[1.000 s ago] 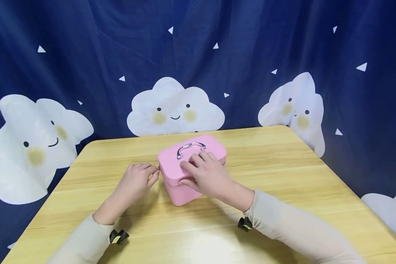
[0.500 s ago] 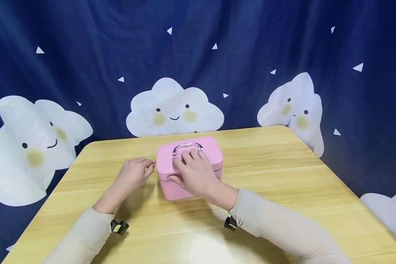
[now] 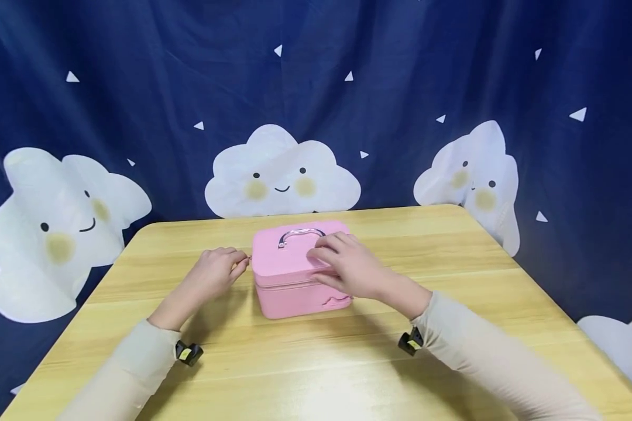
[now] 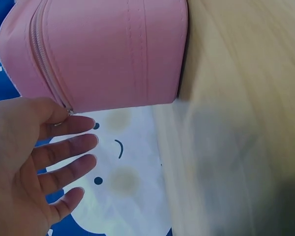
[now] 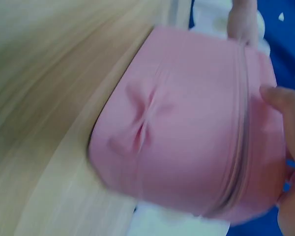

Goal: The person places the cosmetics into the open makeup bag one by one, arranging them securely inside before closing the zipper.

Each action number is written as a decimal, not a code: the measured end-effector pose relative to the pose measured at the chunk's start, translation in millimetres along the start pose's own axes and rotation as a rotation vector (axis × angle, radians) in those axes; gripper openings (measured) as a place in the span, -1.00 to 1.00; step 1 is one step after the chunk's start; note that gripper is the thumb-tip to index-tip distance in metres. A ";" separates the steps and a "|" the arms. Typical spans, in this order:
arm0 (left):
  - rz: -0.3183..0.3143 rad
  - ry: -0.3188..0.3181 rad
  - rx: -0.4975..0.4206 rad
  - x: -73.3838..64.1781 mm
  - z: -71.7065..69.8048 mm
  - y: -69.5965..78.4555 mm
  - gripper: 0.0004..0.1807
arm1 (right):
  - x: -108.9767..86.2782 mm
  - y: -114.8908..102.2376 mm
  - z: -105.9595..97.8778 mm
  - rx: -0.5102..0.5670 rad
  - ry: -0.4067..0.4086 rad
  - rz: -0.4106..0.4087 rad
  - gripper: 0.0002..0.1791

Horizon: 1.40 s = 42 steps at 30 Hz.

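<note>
A pink zip-up case (image 3: pixel 281 301) with a silver handle (image 3: pixel 300 232) stands upright on the table, its lid down. At its left side my left hand (image 3: pixel 216 272) pinches the zipper pull (image 4: pixel 70 112) between thumb and index finger, the other fingers spread apart in the left wrist view. My right hand (image 3: pixel 355 266) rests on the lid's right part, fingers loosely bent on top and thumb (image 5: pixel 275 96) at the front edge. It hides the lid's right front corner in the head view. A pink bow (image 5: pixel 145 115) decorates the case's front. The right wrist view is blurred.
The case stands towards the back of a light wooden table (image 3: pixel 274 362) with rounded far corners. A dark blue curtain (image 3: pixel 316 88) with white smiling clouds hangs behind it. Dark wrist cameras sit by both sleeves.
The case has turned so its front faces me more squarely. My right hand has slid rightward across the lid, uncovering more of the front and the bow. My left hand keeps its pinch.
</note>
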State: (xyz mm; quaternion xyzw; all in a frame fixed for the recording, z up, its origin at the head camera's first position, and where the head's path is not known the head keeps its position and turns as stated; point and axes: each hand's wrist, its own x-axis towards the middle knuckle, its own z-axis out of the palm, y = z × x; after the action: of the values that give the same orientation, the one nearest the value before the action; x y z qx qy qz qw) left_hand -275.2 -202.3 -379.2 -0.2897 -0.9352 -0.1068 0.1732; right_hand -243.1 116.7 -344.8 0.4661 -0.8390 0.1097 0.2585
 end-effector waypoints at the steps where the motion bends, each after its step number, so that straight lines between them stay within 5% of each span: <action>1: 0.011 -0.001 -0.001 -0.4 0.0 -0.7 -0.81 | -3.0 3.5 -1.1 0.008 -0.003 -0.016 -0.61; 6: 0.047 -0.013 -0.023 -1.2 1.2 -4.3 -0.83 | -10.0 12.5 0.3 0.021 -0.001 -0.061 -0.63; 18: 0.138 -0.055 -0.099 -10.5 -8.2 -1.2 -0.85 | -6.3 6.1 3.8 0.003 0.051 0.031 -0.70; 29: 0.266 0.018 -0.103 -35.6 -16.7 24.6 -0.92 | -3.9 2.4 -0.9 0.014 0.013 0.080 -0.67; 42: 0.276 0.086 -0.012 -44.6 -15.7 61.9 -0.94 | -3.3 2.5 0.6 0.018 -0.011 0.113 -0.66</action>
State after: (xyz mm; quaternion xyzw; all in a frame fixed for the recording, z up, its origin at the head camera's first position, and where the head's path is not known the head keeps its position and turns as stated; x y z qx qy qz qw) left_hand -200.9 -179.4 -375.8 -0.4118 -0.8775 -0.0998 0.2246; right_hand -243.9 120.2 -347.0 0.4207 -0.8644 0.1290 0.2431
